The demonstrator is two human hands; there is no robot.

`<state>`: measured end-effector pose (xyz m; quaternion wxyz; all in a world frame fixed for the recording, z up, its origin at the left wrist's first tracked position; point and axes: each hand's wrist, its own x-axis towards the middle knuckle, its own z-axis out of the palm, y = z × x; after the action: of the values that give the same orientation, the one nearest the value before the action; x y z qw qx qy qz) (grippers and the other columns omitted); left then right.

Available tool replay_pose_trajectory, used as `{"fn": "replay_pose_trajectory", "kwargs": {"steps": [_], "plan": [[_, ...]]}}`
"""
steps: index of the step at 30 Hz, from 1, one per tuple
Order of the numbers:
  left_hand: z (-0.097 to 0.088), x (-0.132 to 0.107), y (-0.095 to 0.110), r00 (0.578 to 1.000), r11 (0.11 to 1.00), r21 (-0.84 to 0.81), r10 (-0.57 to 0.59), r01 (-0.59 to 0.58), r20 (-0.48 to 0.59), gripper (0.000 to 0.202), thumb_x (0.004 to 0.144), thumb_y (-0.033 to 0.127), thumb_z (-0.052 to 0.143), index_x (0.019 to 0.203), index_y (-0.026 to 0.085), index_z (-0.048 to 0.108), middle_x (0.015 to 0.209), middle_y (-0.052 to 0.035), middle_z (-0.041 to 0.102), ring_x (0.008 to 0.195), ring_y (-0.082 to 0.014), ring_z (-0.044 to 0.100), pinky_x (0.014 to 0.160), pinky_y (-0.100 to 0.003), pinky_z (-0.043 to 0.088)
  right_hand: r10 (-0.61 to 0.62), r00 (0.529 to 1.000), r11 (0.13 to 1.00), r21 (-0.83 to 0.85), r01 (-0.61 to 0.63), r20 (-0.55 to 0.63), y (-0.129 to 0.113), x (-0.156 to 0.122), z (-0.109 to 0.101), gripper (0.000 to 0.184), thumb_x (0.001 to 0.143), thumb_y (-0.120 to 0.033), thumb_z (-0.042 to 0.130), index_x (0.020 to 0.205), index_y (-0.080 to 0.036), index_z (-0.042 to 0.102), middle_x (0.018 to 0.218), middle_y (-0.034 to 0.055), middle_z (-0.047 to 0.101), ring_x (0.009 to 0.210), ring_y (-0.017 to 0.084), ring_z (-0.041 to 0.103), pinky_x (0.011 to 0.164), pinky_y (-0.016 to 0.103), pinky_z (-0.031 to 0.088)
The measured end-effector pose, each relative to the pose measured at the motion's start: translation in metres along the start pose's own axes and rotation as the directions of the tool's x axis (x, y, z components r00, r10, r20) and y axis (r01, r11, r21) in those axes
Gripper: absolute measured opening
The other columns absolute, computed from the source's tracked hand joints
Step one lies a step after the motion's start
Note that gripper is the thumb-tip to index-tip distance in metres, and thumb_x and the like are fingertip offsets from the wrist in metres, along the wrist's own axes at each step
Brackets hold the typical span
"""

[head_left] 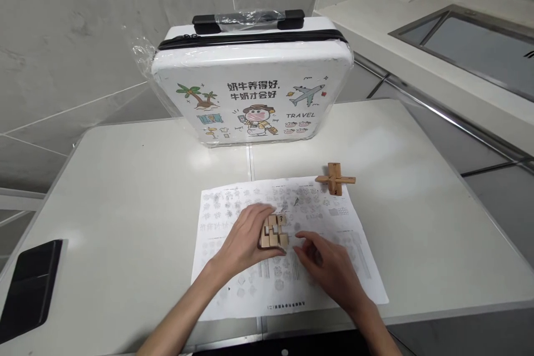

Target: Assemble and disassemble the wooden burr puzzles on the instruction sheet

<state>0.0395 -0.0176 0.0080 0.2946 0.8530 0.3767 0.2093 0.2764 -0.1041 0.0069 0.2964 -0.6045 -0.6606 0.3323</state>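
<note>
Wood puzzle blocks (pixel 273 240), clasped in the left hand (pixel 246 236) over the middle of the printed diagram sheet (pixel 359 292), could come apart if that grip loosens, as the right hand (pixel 329 267), half-curled just to their right, supports nothing.

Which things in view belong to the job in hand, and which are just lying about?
Part of the job:
- Blocks, gripped in the left hand; the right hand is beside them, thumb and fingers apart
- Printed sheet, under the hands
- Wooden cross, probably, at the sheet's far right corner

Apparently just lying about:
- Suitcase
- Flat black object
</note>
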Motion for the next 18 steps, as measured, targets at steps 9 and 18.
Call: {"fn": "replay_pose_trajectory", "kwargs": {"steps": [9,18], "plan": [[-0.022,-0.015,-0.011,0.983,0.959,-0.222,-0.182,0.177,-0.001,0.074,0.076,0.058,0.09,0.137,0.027,0.063,0.096,-0.0032,0.065,0.09,-0.0242,0.062,0.084,-0.04,0.055,-0.051,0.997,0.989,-0.135,0.058,0.055,-0.003,0.014,0.019,0.026,0.104,-0.046,0.061,0.115,-0.024,0.071,0.071,-0.0002,0.073,0.057,0.018,0.067,0.055,0.028,0.046],[-0.021,-0.016,-0.012,0.961,0.762,-0.596,-0.27,0.255,0.066,0.075,0.076,0.047,0.093,0.139,0.026,0.059,0.085,0.001,0.07,0.078,-0.019,0.063,0.083,-0.037,0.056,0.189,0.979,0.879,0.431,-0.203,0.076,-0.031,0.016,-0.001,0.025,0.1,-0.045,0.069,0.113,-0.024,0.065,0.097,0.0071,0.08,0.064,0.02,0.076,0.053,0.028,0.055]]}}
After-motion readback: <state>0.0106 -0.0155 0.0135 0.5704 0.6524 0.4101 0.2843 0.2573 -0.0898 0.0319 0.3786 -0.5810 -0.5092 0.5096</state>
